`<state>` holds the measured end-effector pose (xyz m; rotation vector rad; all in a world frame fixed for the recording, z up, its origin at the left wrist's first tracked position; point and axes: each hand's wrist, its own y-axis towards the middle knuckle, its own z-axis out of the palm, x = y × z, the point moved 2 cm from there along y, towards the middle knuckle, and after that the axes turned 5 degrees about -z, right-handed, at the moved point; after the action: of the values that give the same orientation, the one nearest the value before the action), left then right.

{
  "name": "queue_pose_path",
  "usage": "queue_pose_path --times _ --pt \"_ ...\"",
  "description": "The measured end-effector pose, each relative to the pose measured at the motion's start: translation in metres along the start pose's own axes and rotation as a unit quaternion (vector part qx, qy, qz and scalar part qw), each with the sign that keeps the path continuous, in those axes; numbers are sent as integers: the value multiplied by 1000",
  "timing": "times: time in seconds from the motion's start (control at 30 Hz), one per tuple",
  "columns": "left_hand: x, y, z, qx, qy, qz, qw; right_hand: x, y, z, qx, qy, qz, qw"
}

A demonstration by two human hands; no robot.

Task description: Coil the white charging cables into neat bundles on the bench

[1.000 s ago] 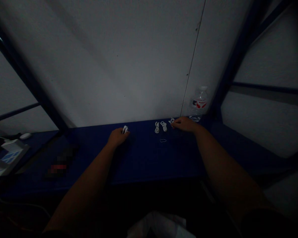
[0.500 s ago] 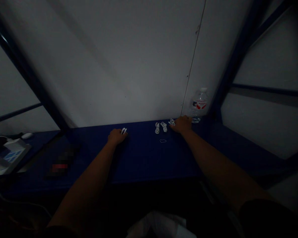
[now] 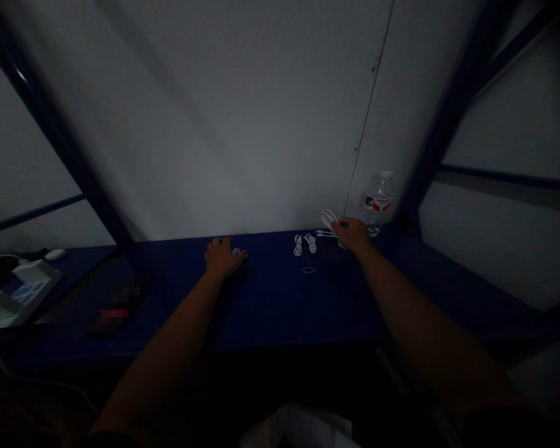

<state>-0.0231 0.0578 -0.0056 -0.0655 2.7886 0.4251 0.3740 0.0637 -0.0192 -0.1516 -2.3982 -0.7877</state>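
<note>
— Right hand (image 3: 352, 234) has come up off the bench with a white cable (image 3: 329, 219), its loops standing above the fingers and a strand trailing left along the blue bench top (image 3: 270, 298).

— Gripped?

— Fingers look closed around it, yes. Left hand (image 3: 223, 257) rests on the bench, fingers curved down, with a small white bundle (image 3: 236, 252) just at the fingertips. Held or only touched, I can't tell.

— Any other white pieces?

— Two coiled cables (image 3: 298, 245) lie side by side, just left of the right hand. Nearer the person, a thin white loop (image 3: 308, 269) lies by itself.

— How much is wound up, then?

— Those two sit in tight coils and the left hand's bundle looks compact, though it's too small to be sure. The cable in the right hand is still in loose loops.

— Around them?

— A plastic water bottle (image 3: 380, 200) stands against the white wall (image 3: 214, 124), beyond the right hand. Far left lies a white computer mouse (image 3: 55, 254).
</note>
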Motion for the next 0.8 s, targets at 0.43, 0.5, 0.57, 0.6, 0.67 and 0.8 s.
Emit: queue_pose_path --times 0.43,0.5,0.57,0.6,0.67,0.8 --pt "-63 -61 14 416 -611 17 673 133 -86 42 235 355 -134 895" --pt "-59 -59 17 414 -607 -25 678 143 -99 47 266 296 -183 899" --pt "-54 -55 20 389 -574 -50 719 145 -103 49 289 252 -208 900" --pt "-52 -54 21 380 -556 -51 737 143 -102 48 297 232 -217 900" --pt "-51 -53 22 382 -527 -33 758 133 -92 40 291 179 -243 908" --pt "-48 -53 18 370 -410 41 832 87 -50 12 140 -13 -237 961"
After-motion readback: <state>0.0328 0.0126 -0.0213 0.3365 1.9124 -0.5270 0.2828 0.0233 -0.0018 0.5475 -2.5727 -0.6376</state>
